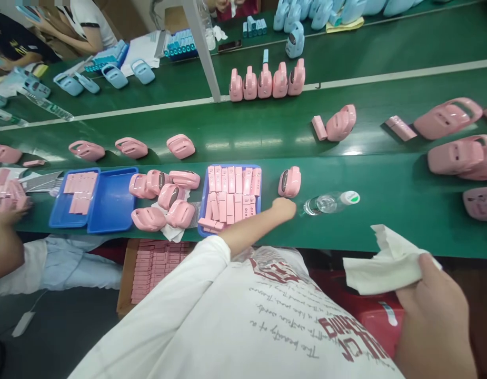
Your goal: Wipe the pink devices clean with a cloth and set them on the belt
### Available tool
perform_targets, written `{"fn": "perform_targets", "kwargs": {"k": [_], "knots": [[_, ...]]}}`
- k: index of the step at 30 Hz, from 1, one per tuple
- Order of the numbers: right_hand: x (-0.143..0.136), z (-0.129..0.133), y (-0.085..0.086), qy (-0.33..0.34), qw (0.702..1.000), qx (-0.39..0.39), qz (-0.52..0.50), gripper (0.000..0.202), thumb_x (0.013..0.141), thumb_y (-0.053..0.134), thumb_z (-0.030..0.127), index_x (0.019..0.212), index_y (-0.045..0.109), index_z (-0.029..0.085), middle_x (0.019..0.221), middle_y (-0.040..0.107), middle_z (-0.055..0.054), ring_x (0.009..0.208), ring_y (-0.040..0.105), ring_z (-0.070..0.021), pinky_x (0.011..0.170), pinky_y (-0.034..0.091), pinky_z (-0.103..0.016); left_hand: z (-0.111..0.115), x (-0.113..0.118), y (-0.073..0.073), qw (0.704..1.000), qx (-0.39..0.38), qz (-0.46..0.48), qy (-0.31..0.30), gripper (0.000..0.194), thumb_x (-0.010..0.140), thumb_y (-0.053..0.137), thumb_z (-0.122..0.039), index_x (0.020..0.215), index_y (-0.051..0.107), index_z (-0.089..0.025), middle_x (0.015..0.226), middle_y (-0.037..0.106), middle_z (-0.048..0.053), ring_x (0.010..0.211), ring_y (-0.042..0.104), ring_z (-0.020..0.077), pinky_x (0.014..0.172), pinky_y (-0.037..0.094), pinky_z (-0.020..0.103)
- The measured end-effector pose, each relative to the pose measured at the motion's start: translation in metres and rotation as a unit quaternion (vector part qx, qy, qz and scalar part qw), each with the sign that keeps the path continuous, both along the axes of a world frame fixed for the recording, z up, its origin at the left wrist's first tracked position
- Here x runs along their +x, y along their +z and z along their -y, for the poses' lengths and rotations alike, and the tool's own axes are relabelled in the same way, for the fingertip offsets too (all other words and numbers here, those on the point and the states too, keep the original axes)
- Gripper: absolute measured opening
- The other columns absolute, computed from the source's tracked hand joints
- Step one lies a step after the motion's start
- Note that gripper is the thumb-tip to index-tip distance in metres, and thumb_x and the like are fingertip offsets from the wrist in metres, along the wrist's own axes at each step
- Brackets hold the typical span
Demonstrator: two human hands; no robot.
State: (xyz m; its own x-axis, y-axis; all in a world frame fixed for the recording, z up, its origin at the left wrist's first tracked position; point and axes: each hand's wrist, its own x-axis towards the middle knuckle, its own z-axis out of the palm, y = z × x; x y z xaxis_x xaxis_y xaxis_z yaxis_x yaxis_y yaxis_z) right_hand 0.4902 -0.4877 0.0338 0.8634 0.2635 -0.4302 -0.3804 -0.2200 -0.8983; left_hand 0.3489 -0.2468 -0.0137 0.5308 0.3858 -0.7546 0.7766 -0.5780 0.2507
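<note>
My left hand [285, 209] is closed on the green table just below a pink device [289, 182]; whatever its fingers hold, if anything, is hidden. To its left, a blue tray [259, 197] is filled with pink rectangular pieces [230, 209]. A clear bottle [326, 204] with a white cap lies on its side to the right of that hand. At the lower right, my right hand [433, 284] pinches a crumpled white cloth or tissue [381, 266] in front of the table edge.
Several pink devices [180, 214] are heaped left of the filled tray, beside two more blue trays [111, 202]. Others stand on the raised strip [227, 142] behind. A co-worker's hand [8, 210] touches pink pieces at the far left. A cardboard box [127, 273] sits below the table edge.
</note>
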Motion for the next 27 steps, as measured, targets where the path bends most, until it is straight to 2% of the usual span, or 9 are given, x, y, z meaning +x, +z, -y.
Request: {"fn": "perform_targets", "kwargs": {"k": [3, 6, 10, 12, 14, 17, 19, 23, 27], "knots": [[-0.004, -0.021, 0.014, -0.004, 0.999, 0.049, -0.007, 0.026, 0.063, 0.065, 0.037, 0.077, 0.061, 0.015, 0.091, 0.065, -0.01, 0.1, 0.063, -0.0241, 0.085, 0.055, -0.032, -0.024, -0.021, 0.006, 1.0, -0.009, -0.007, 0.027, 0.025, 0.062, 0.077, -0.015, 0.085, 0.069, -0.007, 0.089, 0.068, 0.015, 0.088, 0.065, 0.0272, 0.08, 0.051, 0.038], [-0.01, -0.053, 0.024, -0.032, 0.987, 0.109, 0.114, 0.029, 0.065, 0.06, 0.039, 0.079, 0.06, 0.014, 0.085, 0.065, -0.009, 0.094, 0.064, -0.0267, 0.088, 0.053, -0.044, -0.029, -0.051, 0.017, 0.997, -0.029, 0.033, 0.061, 0.023, 0.063, 0.075, -0.023, 0.08, 0.071, -0.008, 0.082, 0.069, 0.016, 0.081, 0.066, 0.0277, 0.072, 0.05, 0.035], [-0.006, -0.105, 0.011, 0.054, 0.91, -0.043, 0.408, 0.042, 0.078, 0.045, 0.047, 0.084, 0.064, 0.009, 0.087, 0.065, -0.017, 0.096, 0.062, -0.0341, 0.087, 0.048, -0.053, -0.023, -0.098, 0.039, 0.959, -0.139, 0.18, 0.171, 0.039, 0.075, 0.064, -0.043, 0.104, 0.066, -0.016, 0.086, 0.067, 0.005, 0.063, 0.06, 0.0115, 0.057, 0.046, 0.022], [-0.002, -0.128, -0.004, 0.186, 0.823, -0.11, 0.525, 0.046, 0.081, 0.04, 0.046, 0.084, 0.064, 0.008, 0.092, 0.065, -0.023, 0.1, 0.06, -0.0356, 0.088, 0.048, -0.052, -0.019, -0.121, 0.05, 0.856, -0.241, 0.324, 0.323, 0.046, 0.069, 0.071, -0.039, 0.108, 0.06, -0.018, 0.078, 0.063, -0.001, 0.053, 0.053, 0.0058, 0.05, 0.041, 0.018], [0.002, -0.145, -0.02, 0.272, 0.746, -0.099, 0.6, 0.041, 0.083, 0.04, 0.04, 0.092, 0.064, 0.008, 0.101, 0.065, -0.023, 0.103, 0.06, -0.0316, 0.09, 0.048, -0.045, -0.013, -0.139, 0.061, 0.692, -0.322, 0.447, 0.467, 0.051, 0.058, 0.079, -0.034, 0.101, 0.059, -0.017, 0.071, 0.058, -0.004, 0.049, 0.048, 0.0039, 0.045, 0.035, 0.016], [0.006, -0.158, -0.046, 0.24, 0.679, -0.031, 0.693, 0.031, 0.083, 0.046, 0.032, 0.101, 0.062, 0.012, 0.109, 0.064, -0.018, 0.103, 0.061, -0.0243, 0.087, 0.051, -0.036, 0.002, -0.157, 0.076, 0.505, -0.376, 0.527, 0.57, 0.051, 0.054, 0.081, -0.04, 0.092, 0.058, -0.015, 0.074, 0.059, -0.002, 0.057, 0.054, 0.0065, 0.045, 0.035, 0.016], [0.012, -0.162, -0.061, 0.167, 0.66, 0.017, 0.732, 0.025, 0.08, 0.049, 0.03, 0.096, 0.061, 0.014, 0.106, 0.064, -0.017, 0.099, 0.062, -0.0241, 0.082, 0.052, -0.036, 0.012, -0.164, 0.085, 0.448, -0.392, 0.553, 0.583, 0.051, 0.058, 0.078, -0.047, 0.09, 0.06, -0.012, 0.073, 0.059, 0.001, 0.063, 0.056, 0.0087, 0.049, 0.038, 0.017], [0.026, -0.167, -0.066, 0.074, 0.687, 0.068, 0.719, 0.018, 0.076, 0.052, 0.03, 0.083, 0.061, 0.016, 0.092, 0.067, -0.015, 0.089, 0.065, -0.0269, 0.076, 0.053, -0.043, 0.027, -0.174, 0.103, 0.448, -0.376, 0.599, 0.548, 0.054, 0.06, 0.076, -0.054, 0.088, 0.062, -0.01, 0.069, 0.06, 0.004, 0.064, 0.056, 0.0125, 0.059, 0.044, 0.024], [0.028, -0.165, -0.029, -0.044, 0.81, 0.133, 0.569, 0.013, 0.066, 0.056, 0.026, 0.076, 0.061, 0.021, 0.085, 0.067, -0.009, 0.087, 0.064, -0.0276, 0.085, 0.048, -0.051, 0.03, -0.182, 0.116, 0.47, -0.383, 0.592, 0.532, 0.045, 0.076, 0.062, -0.05, 0.1, 0.061, -0.011, 0.077, 0.062, 0.007, 0.07, 0.059, 0.0151, 0.064, 0.045, 0.027]]}}
